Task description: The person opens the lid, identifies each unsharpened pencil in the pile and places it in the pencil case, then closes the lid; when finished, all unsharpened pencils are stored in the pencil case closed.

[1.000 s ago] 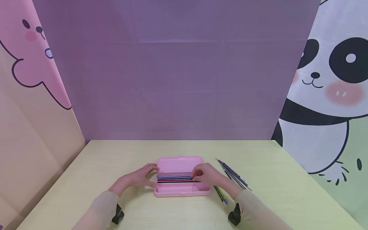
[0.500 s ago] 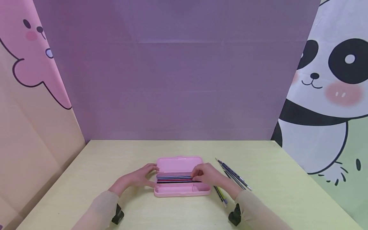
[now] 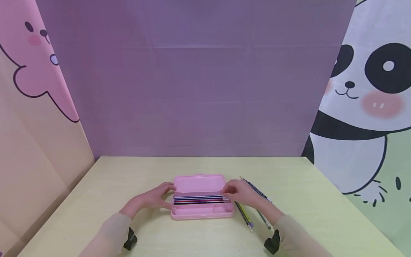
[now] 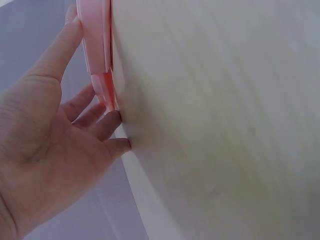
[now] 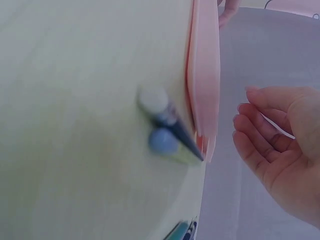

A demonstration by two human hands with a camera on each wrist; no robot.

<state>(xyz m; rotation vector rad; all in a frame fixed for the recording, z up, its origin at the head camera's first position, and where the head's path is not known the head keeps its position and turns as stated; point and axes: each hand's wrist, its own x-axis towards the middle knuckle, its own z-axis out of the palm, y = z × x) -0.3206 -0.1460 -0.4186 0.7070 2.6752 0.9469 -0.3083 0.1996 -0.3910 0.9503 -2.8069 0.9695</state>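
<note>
A pink pencil case (image 3: 192, 213) lies on the table with its lid (image 3: 199, 184) folded back. Several dark, striped pencils (image 3: 196, 200), one reddish, lie side by side in its long compartment. At the case's left end, my left hand (image 3: 152, 198) touches the base with the thumb and the lid side with spread fingers; the left wrist view shows this hand (image 4: 55, 125) against the case's end (image 4: 95, 35). My right hand (image 3: 240, 193) hovers over the case's right end, and in the right wrist view its relaxed fingers hold nothing.
Right of the case lie a dark pencil (image 3: 243, 216) and a yellow-green pencil (image 3: 247, 215) with a bluish end. More dark pencils (image 3: 257, 189) lie farther right, partly hidden by the right forearm. A purple backdrop (image 3: 199, 89) stands behind the table.
My right hand has let go of the pencils in the case and shifted right, uncovering their right ends. The left hand stays at the case's left end.
</note>
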